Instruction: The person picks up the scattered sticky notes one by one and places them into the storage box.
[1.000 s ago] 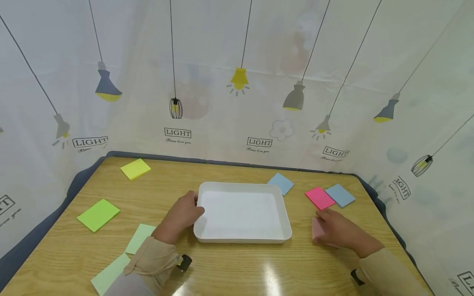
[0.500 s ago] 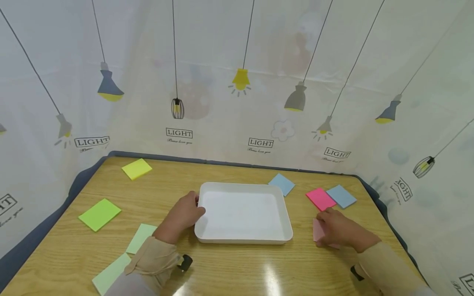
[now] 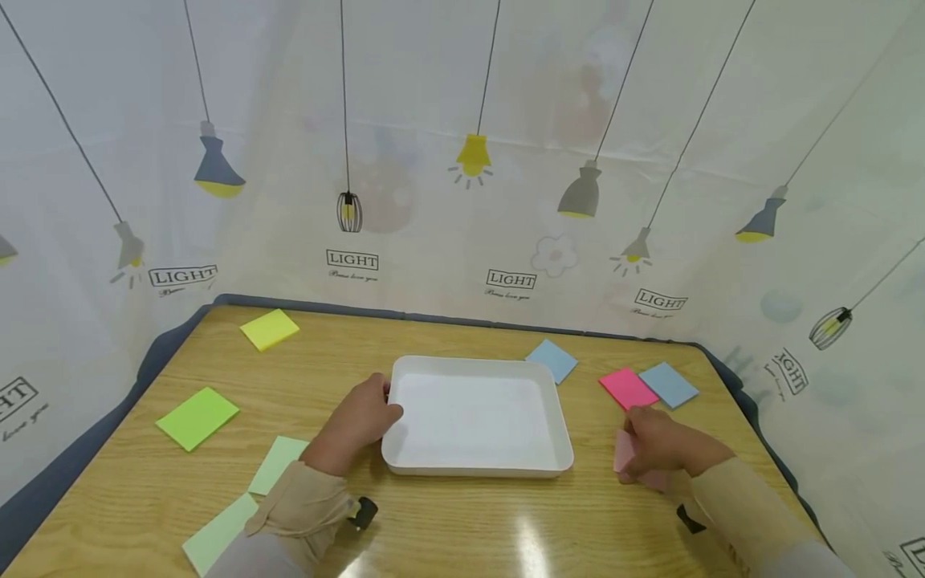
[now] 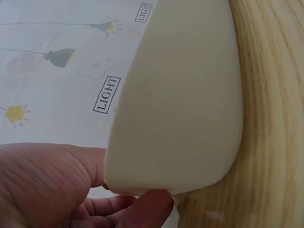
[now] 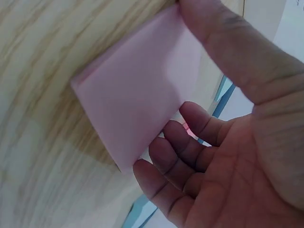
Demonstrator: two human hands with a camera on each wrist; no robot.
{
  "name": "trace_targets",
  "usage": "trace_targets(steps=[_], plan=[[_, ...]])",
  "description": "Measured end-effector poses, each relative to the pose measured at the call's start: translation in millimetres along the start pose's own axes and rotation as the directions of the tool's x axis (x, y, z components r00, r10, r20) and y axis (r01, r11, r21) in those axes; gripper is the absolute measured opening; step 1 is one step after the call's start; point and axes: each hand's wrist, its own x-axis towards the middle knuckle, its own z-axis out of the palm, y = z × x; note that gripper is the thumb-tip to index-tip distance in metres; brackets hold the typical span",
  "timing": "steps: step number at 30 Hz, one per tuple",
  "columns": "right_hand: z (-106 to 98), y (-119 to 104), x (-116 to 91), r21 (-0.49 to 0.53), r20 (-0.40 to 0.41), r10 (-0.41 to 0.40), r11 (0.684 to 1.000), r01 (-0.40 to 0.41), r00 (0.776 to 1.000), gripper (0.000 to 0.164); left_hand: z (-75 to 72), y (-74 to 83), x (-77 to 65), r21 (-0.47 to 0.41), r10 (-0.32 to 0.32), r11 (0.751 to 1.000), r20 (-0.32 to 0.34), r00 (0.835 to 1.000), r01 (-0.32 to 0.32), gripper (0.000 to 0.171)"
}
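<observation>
A white rectangular tray [image 3: 477, 471] stands mid-table. My left hand [image 3: 359, 420] grips its left side, the thumb over the rim; the left wrist view shows the fingers of this hand [image 4: 52, 185] around the outer wall of the tray [image 4: 175, 95]. To the right of the tray, my right hand [image 3: 661, 444] pinches a pale pink sticky note pad [image 3: 623, 451]. Up close in the right wrist view, the thumb is at one corner of the pad [image 5: 128, 90] and the fingertips [image 5: 161, 154] touch an edge. The pad looks slightly tilted against the table; part is hidden by the hand.
Beyond the right hand lie a hot pink pad [image 3: 627, 388] and a blue pad [image 3: 669, 384]. Another blue pad [image 3: 552, 360] sits behind the tray. On the left are yellow [image 3: 270, 329], bright green [image 3: 197, 418] and two pale green pads [image 3: 278, 464]. A printed curtain [image 3: 433, 265] surrounds the wooden table.
My right wrist and forearm have shifted slightly up and inward, and a little more of the pale pink pad shows. The left hand stays on the tray. The head view has shifted slightly.
</observation>
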Motion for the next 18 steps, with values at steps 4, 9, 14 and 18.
trace_targets(steps=[4,9,14,18], plan=[[0.0,2.8,-1.3,0.04,0.008,0.044,0.998,-0.045,0.999,0.07,0.0,-0.6,0.4,-0.005,0.0,1.0,0.003,1.0,0.0,0.042],[-0.8,3.1,-4.8,0.051,0.007,0.064,0.997,-0.064,0.998,0.069,0.2,-0.5,0.2,-0.011,-0.003,1.0,0.005,1.0,0.003,0.042],[-0.1,3.7,-6.8,0.086,0.017,0.08,0.993,-0.081,0.997,0.068,0.0,-1.0,0.0,-0.009,0.002,1.0,0.003,1.0,-0.002,0.041],[1.8,6.0,-6.0,0.097,0.032,0.088,0.991,-0.09,0.996,0.072,-0.1,-1.4,0.5,-0.006,0.003,1.0,0.007,1.0,-0.002,0.041]])
